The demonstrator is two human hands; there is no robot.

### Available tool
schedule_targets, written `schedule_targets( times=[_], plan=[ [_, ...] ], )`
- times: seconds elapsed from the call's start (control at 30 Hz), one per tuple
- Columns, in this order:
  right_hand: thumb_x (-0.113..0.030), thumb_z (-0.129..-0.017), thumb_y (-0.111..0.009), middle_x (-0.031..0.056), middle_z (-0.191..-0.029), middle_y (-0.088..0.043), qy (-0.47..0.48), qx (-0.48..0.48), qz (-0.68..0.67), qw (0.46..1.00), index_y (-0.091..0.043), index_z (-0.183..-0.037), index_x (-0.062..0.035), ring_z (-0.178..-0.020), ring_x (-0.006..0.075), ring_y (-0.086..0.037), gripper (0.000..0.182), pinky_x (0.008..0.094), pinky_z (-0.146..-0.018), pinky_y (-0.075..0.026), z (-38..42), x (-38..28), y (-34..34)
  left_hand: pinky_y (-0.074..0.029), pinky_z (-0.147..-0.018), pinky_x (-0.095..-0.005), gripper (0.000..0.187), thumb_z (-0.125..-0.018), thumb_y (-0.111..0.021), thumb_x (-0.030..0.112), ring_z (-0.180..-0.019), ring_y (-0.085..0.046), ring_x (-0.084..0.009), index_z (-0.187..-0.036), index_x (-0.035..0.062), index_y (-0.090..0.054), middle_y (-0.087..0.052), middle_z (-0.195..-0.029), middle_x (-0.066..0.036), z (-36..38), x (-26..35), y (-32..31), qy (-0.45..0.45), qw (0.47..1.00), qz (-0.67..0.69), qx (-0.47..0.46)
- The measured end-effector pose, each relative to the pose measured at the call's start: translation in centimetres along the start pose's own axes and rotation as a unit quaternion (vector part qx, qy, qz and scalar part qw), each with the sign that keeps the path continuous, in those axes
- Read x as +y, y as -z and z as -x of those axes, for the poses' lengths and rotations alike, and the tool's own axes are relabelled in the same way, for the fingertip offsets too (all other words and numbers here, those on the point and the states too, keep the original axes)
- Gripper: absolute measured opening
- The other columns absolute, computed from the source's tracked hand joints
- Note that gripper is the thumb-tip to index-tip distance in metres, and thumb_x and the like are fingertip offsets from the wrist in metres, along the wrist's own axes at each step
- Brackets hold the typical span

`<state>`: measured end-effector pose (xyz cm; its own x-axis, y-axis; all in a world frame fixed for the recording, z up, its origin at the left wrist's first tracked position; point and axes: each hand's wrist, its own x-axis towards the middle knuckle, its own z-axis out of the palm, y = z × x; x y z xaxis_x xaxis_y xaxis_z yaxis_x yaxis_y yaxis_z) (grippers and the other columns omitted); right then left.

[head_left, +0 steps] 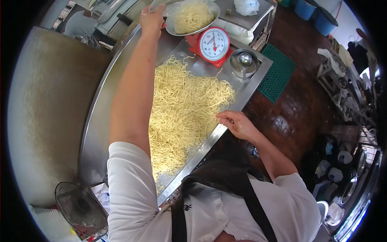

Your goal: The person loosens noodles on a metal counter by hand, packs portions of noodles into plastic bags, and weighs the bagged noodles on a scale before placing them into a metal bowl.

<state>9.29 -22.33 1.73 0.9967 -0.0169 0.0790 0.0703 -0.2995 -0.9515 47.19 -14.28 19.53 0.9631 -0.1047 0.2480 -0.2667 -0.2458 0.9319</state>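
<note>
My left hand (152,21) is stretched far out over the table, its fingers closed on the edge of a clear plastic bag (172,9). The bag lies over the metal pan (172,29) of a red dial scale (214,45), and pale yellow noodles (193,18) show in it. Below the scale a wide heap of loose noodles (181,109) covers much of the steel table. My right hand (238,124) hovers by the table's front edge, close to the heap's right side. Its fingers are curled together, and whatever they may hold is hidden.
A steel bowl with a ladle (244,62) stands right of the scale on the steel table (238,94). A green mat (277,72) lies on the dark floor. A large metal drum-like surface (52,109) and a round fan (80,207) are at left. Another person (80,25) is at upper left.
</note>
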Motion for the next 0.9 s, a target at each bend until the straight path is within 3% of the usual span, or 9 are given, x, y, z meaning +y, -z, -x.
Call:
schedule_targets(
  times=[0.13,0.23,0.27,0.37,0.47,0.5,0.57,0.7,0.9],
  plan=[
    [-0.011,-0.092,-0.06,0.0149,-0.095,-0.067,-0.07,-0.038,-0.007,0.997,-0.064,-0.114,-0.0044,-0.084,0.0289,-0.065,0.023,0.0356,-0.078,-0.052,0.0,0.1,0.2,-0.045,-0.041,-0.0312,0.031,-0.093,-0.061,0.021,-0.048,-0.052,-0.0165,-0.109,-0.0053,-0.059,-0.058,-0.073,-0.009,0.6,-3.5,0.2,-0.003,0.986,0.12,-0.118],
    [-0.007,-0.089,-0.062,0.0158,-0.112,-0.064,0.125,0.112,0.173,0.971,-0.06,-0.124,-0.0074,-0.103,0.0324,-0.062,0.035,0.039,-0.09,-0.05,-1.9,-0.8,0.0,-0.044,-0.041,-0.0286,0.026,-0.098,-0.057,0.022,-0.048,-0.049,-0.013,-0.107,-0.0024,-0.06,-0.052,-0.065,-0.004,6.7,0.8,2.5,-0.056,0.969,0.23,-0.066],
    [-0.006,-0.084,-0.067,0.018,-0.132,-0.055,0.117,0.127,0.186,0.967,-0.052,-0.135,-0.008,-0.123,0.0355,-0.052,0.053,0.042,-0.104,-0.041,-3.3,-3.5,0.9,-0.045,-0.041,-0.0287,0.024,-0.098,-0.056,0.021,-0.048,-0.049,-0.0124,-0.105,-0.0011,-0.06,-0.051,-0.064,-0.002,9.0,2.3,3.8,-0.058,0.965,0.249,-0.053],
    [-0.002,-0.075,-0.071,0.0155,-0.144,-0.047,0.349,0.228,0.296,0.859,-0.048,-0.138,-0.0077,-0.132,0.0319,-0.045,0.068,0.0468,-0.108,-0.035,-7.8,-13.6,2.8,-0.046,-0.043,-0.029,0.019,-0.099,-0.053,0.019,-0.047,-0.049,-0.0108,-0.1,0.0014,-0.061,-0.05,-0.06,0.001,15.7,8.4,10.3,-0.064,0.943,0.324,-0.034],
    [-0.002,-0.07,-0.072,0.0117,-0.133,-0.057,0.425,0.159,0.405,0.794,-0.056,-0.129,-0.0069,-0.124,0.03,-0.052,0.061,0.0514,-0.107,-0.035,-9.1,-19.9,0.7,-0.045,-0.041,-0.0283,0.023,-0.099,-0.055,0.021,-0.047,-0.05,-0.0128,-0.1,-0.0006,-0.061,-0.051,-0.062,-0.001,23.8,9.1,17.7,-0.082,0.944,0.317,-0.024],
    [-0.002,-0.07,-0.072,0.0106,-0.125,-0.06,0.418,0.051,0.406,0.811,-0.059,-0.123,-0.0067,-0.119,0.0303,-0.055,0.056,0.0526,-0.106,-0.035,-9.5,-19.8,-0.7,-0.044,-0.04,-0.0281,0.025,-0.098,-0.055,0.023,-0.047,-0.051,-0.0141,-0.102,-0.0016,-0.06,-0.051,-0.064,-0.003,26.1,8.2,19.9,-0.093,0.95,0.296,-0.014],
    [-0.001,-0.069,-0.071,0.0085,-0.11,-0.067,0.393,-0.165,0.402,0.81,-0.064,-0.113,-0.0063,-0.11,0.0309,-0.059,0.045,0.0551,-0.106,-0.035,-9.8,-17.1,-4.3,-0.043,-0.039,-0.028,0.025,-0.098,-0.056,0.023,-0.047,-0.052,-0.0149,-0.099,-0.0009,-0.06,-0.051,-0.062,-0.003,30.5,3.2,23.5,-0.018,0.965,0.26,0.041],
    [0.002,-0.076,-0.062,0.0096,-0.086,-0.068,0.3,-0.356,0.245,0.85,-0.065,-0.105,-0.005,-0.097,0.0333,-0.062,0.03,0.0517,-0.106,-0.039,-6.3,-5.4,-16.4,-0.043,-0.043,-0.0276,0.028,-0.1,-0.051,0.024,-0.045,-0.053,-0.0145,-0.099,-0.0019,-0.06,-0.053,-0.061,-0.006,40.1,-9.6,28.8,0.224,0.967,0.095,0.078],
    [-0.006,-0.085,-0.052,0.012,-0.091,-0.067,0.337,-0.195,0.135,0.911,-0.062,-0.114,-0.0098,-0.097,0.0356,-0.061,0.031,0.0523,-0.104,-0.038,0.7,-10.6,-25.7,-0.043,-0.041,-0.0259,0.025,-0.102,-0.048,0.018,-0.044,-0.049,-0.0111,-0.098,-0.0022,-0.062,-0.058,-0.068,-0.006,50.8,-11.5,34.4,0.291,0.92,0.181,0.189]
  ],
)
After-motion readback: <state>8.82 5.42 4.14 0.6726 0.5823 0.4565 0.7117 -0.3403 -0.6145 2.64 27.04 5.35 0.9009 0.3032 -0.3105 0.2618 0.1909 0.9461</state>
